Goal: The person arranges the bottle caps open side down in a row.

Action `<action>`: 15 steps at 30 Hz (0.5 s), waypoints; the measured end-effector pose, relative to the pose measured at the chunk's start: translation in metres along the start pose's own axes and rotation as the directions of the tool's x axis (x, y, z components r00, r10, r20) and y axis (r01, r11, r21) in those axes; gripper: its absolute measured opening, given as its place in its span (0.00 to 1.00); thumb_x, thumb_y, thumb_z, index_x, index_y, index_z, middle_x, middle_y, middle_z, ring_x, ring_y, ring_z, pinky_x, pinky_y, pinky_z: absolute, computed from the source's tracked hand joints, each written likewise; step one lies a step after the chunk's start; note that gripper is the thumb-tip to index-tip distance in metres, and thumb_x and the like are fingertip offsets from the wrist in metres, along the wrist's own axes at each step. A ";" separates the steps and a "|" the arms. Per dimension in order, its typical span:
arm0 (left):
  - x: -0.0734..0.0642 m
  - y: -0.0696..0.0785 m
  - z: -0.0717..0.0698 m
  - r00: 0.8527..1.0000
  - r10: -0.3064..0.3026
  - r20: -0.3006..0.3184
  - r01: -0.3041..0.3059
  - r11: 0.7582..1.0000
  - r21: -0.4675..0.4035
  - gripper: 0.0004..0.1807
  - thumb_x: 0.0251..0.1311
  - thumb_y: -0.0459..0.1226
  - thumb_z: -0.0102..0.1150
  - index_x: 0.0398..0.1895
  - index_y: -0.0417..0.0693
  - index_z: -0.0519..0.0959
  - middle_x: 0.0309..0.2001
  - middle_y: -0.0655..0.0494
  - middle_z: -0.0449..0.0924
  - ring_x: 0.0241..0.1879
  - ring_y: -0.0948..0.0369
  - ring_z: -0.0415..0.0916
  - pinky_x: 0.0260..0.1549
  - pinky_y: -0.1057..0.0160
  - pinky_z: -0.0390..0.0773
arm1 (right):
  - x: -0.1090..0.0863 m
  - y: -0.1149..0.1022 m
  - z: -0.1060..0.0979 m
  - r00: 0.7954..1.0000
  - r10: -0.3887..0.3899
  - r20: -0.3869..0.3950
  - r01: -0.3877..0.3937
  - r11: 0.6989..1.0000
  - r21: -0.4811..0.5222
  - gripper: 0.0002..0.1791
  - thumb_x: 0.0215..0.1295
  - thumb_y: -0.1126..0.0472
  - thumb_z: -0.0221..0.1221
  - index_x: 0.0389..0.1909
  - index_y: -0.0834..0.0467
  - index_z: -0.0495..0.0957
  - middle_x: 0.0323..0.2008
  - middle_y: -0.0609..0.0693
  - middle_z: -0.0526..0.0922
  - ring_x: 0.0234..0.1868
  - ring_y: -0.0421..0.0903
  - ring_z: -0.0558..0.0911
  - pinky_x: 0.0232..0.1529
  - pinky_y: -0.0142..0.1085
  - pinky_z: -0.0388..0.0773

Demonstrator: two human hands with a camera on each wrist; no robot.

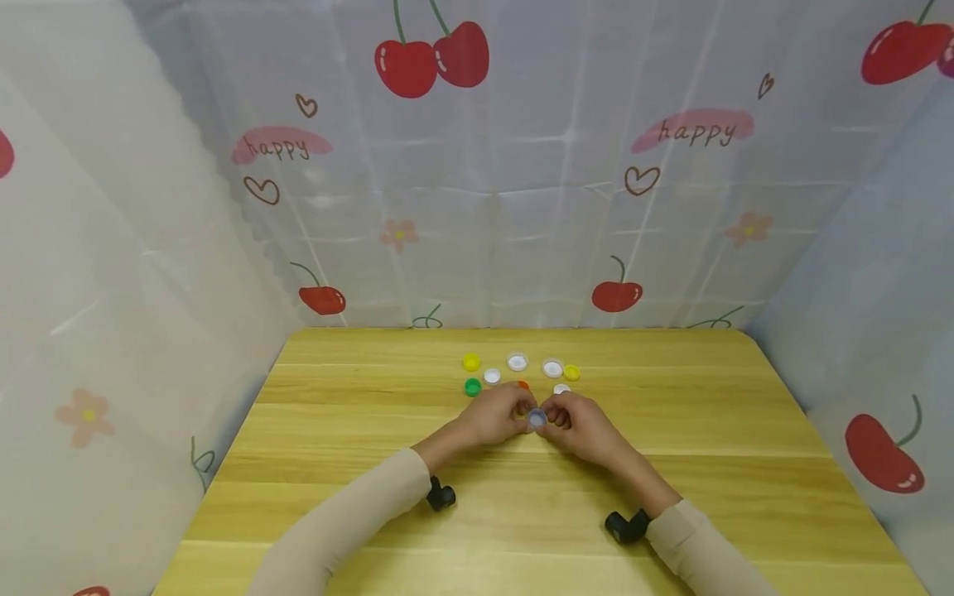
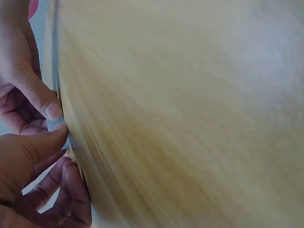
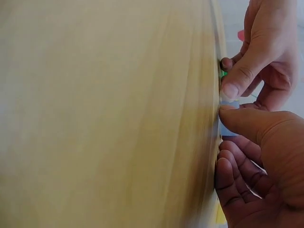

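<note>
Head: round, rimmed, bluish cap (image 1: 537, 419)

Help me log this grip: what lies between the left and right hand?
A small round bluish piece, held by the left hand and the right hand; the head view shows it.

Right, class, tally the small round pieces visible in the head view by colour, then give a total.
White pieces: 4
Yellow pieces: 2
Green piece: 1
Orange piece, partly hidden: 1
Bluish piece: 1
Total visible: 9
</note>
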State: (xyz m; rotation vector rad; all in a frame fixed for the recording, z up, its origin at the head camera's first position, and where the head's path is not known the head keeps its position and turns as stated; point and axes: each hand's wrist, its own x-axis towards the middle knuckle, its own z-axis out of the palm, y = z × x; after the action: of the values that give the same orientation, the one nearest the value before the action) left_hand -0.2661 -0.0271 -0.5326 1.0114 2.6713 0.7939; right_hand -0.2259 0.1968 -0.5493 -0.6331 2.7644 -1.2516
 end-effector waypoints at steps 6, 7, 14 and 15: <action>-0.005 -0.013 -0.009 0.998 0.051 0.039 -0.041 0.974 -0.221 0.09 0.71 0.42 0.71 0.51 0.55 0.87 0.46 0.62 0.87 0.45 0.66 0.83 0.48 0.68 0.83 | 0.000 -0.006 0.000 1.000 -0.003 -0.011 0.004 0.999 0.036 0.10 0.68 0.57 0.74 0.47 0.53 0.87 0.39 0.46 0.87 0.38 0.40 0.84 0.42 0.31 0.84; -0.007 -0.014 -0.010 0.997 0.059 0.040 -0.048 0.969 -0.243 0.09 0.71 0.42 0.71 0.51 0.55 0.86 0.47 0.62 0.87 0.45 0.66 0.83 0.48 0.68 0.83 | 0.000 -0.007 0.000 1.000 -0.002 -0.014 0.003 0.999 0.046 0.11 0.68 0.57 0.74 0.47 0.53 0.86 0.39 0.45 0.87 0.39 0.39 0.85 0.43 0.31 0.84; -0.022 -0.014 -0.009 0.998 0.058 -0.038 -0.067 0.946 -0.318 0.10 0.71 0.42 0.71 0.52 0.57 0.86 0.45 0.63 0.87 0.42 0.68 0.82 0.46 0.68 0.84 | -0.009 -0.018 0.001 0.999 -0.011 -0.036 0.015 0.994 0.106 0.12 0.71 0.55 0.72 0.51 0.50 0.86 0.44 0.45 0.90 0.43 0.42 0.89 0.48 0.32 0.87; -0.026 -0.014 -0.008 0.997 0.054 -0.060 -0.071 0.938 -0.338 0.10 0.71 0.43 0.72 0.52 0.59 0.86 0.45 0.64 0.87 0.42 0.69 0.82 0.46 0.68 0.84 | -0.011 -0.020 0.001 0.999 -0.019 -0.039 0.023 0.993 0.114 0.12 0.71 0.55 0.72 0.52 0.49 0.86 0.44 0.45 0.90 0.44 0.42 0.89 0.48 0.33 0.87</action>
State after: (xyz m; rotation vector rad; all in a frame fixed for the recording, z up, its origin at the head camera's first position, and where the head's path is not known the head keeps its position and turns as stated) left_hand -0.2568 -0.0562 -0.5336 0.9992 2.4290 1.2565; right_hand -0.2089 0.1883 -0.5363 -0.6371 2.6982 -1.4292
